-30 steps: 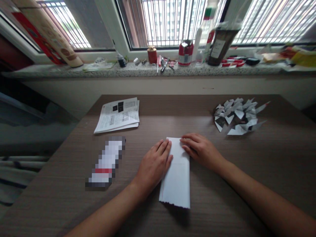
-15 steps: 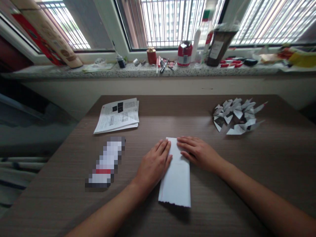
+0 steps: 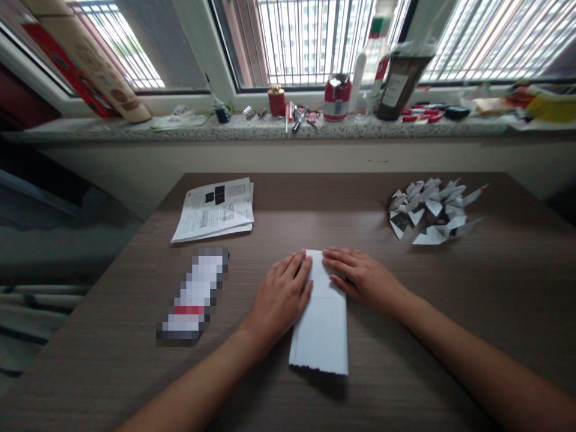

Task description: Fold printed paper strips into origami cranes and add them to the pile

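Observation:
A long folded sheet of white paper [image 3: 321, 330] lies on the brown table with its torn, ragged end toward me. A crease runs across its upper part, and the near end lifts a little, casting a shadow below it. My left hand [image 3: 281, 291] lies flat along the paper's left edge, fingertips at the upper left corner. Across from it, my right hand [image 3: 364, 273] rests with fingers stretched out over the upper right edge. Neither hand is closed around anything. The paper's far corners are partly covered by fingers.
Printed sheets [image 3: 216, 213] lie at the table's back left, with a blurred-out phone-shaped object [image 3: 195, 294] nearer me. Folded paper pieces [image 3: 432, 210] form a cluster at the back right. On the windowsill [image 3: 180, 129] stand a red can [image 3: 337, 97], a dark cup [image 3: 402, 84] and small items.
My left fingers have shifted very slightly along the paper's upper left edge. The right hand and the paper stay nearly where they were.

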The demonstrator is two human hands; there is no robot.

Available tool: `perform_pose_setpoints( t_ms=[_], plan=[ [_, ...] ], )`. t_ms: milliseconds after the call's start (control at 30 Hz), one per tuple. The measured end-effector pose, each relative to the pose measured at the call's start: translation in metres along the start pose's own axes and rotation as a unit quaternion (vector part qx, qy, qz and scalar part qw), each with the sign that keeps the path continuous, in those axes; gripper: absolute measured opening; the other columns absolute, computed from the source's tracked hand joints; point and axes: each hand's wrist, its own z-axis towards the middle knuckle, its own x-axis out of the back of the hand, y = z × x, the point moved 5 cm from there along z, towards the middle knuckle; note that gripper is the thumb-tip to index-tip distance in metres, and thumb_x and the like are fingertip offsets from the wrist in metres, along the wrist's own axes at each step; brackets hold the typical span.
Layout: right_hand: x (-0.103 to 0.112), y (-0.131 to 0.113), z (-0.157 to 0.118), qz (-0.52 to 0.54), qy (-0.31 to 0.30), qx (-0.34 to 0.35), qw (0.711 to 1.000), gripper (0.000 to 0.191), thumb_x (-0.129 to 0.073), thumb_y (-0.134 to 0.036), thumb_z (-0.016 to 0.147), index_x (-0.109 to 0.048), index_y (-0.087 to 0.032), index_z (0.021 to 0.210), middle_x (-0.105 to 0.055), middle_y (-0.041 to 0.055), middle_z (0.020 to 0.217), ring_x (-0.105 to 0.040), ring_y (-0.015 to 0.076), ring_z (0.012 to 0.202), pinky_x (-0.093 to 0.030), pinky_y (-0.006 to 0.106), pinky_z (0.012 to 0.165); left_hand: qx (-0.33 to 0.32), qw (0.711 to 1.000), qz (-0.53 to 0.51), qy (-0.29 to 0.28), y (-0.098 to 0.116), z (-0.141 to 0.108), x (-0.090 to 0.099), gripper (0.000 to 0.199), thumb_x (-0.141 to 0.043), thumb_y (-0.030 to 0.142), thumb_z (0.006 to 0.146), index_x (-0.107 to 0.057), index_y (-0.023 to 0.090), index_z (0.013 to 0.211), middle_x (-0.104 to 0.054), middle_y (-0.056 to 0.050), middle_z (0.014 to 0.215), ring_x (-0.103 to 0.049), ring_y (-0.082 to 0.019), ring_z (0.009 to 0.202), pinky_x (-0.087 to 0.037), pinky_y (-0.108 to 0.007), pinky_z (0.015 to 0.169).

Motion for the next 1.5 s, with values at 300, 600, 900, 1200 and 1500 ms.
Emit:
perform_pose_setpoints(
  t_ms=[300, 600, 900, 1200, 1500],
  plan=[
    [0.0017, -0.0014, -0.0002, 0.005, 0.004, -0.004, 1.000, 0.041, -0.059, -0.028, 0.102, -0.063, -0.026, 0.143, -0.063, 0.0116, 0.148, -0.059, 0.0295, 0.137, -0.050, 0.057, 0.113, -0.008, 1.000, 0.001, 0.006, 0.0017, -0.0020, -0.0029, 0.046, -0.047, 0.029, 0.107, -0.051, 0.014, 0.150, -0.056, -0.015, 0.152, -0.055, -0.031, 0.136, -0.048, -0.049, 0.112],
    [0.0014, -0.0026, -0.0003, -0.004, 0.000, -0.001, 1.000, 0.039, -0.057, -0.028, 0.103, -0.063, -0.025, 0.142, -0.063, 0.0114, 0.148, -0.058, 0.0291, 0.137, -0.049, 0.056, 0.114, -0.005, 1.000, -0.006, 0.000, 0.0016, 0.0006, -0.0007, 0.047, -0.052, 0.028, 0.105, -0.051, 0.011, 0.149, -0.053, -0.015, 0.155, -0.054, -0.030, 0.139, -0.046, -0.048, 0.116],
    [0.0002, 0.0019, -0.0022, 0.018, -0.020, -0.010, 1.000, 0.042, -0.054, -0.032, 0.106, -0.059, -0.025, 0.147, -0.058, 0.0115, 0.152, -0.054, 0.0279, 0.142, -0.043, 0.056, 0.119, -0.010, 1.000, -0.017, -0.001, 0.0012, 0.0013, -0.0006, 0.047, -0.051, 0.027, 0.105, -0.050, 0.011, 0.149, -0.051, -0.016, 0.157, -0.051, -0.029, 0.143, -0.046, -0.046, 0.118],
    [-0.0028, 0.0051, -0.0045, 0.023, -0.026, -0.013, 0.999, 0.045, -0.054, -0.034, 0.105, -0.057, -0.022, 0.149, -0.056, 0.0123, 0.155, -0.052, 0.0279, 0.143, -0.042, 0.056, 0.120, -0.004, 1.000, -0.017, -0.010, 0.0020, -0.0012, -0.0063, 0.049, -0.046, 0.027, 0.107, -0.047, 0.010, 0.153, -0.047, -0.017, 0.160, -0.046, -0.029, 0.148, -0.044, -0.045, 0.120],
    [-0.0033, 0.0026, -0.0045, -0.001, -0.020, -0.002, 1.000, 0.044, -0.052, -0.034, 0.106, -0.057, -0.024, 0.149, -0.057, 0.0113, 0.154, -0.052, 0.0280, 0.143, -0.043, 0.056, 0.119, -0.001, 1.000, -0.017, -0.006, 0.0025, -0.0002, -0.0035, 0.048, -0.049, 0.026, 0.105, -0.049, 0.010, 0.151, -0.052, -0.017, 0.156, -0.051, -0.030, 0.143, -0.045, -0.045, 0.119]
  ],
)
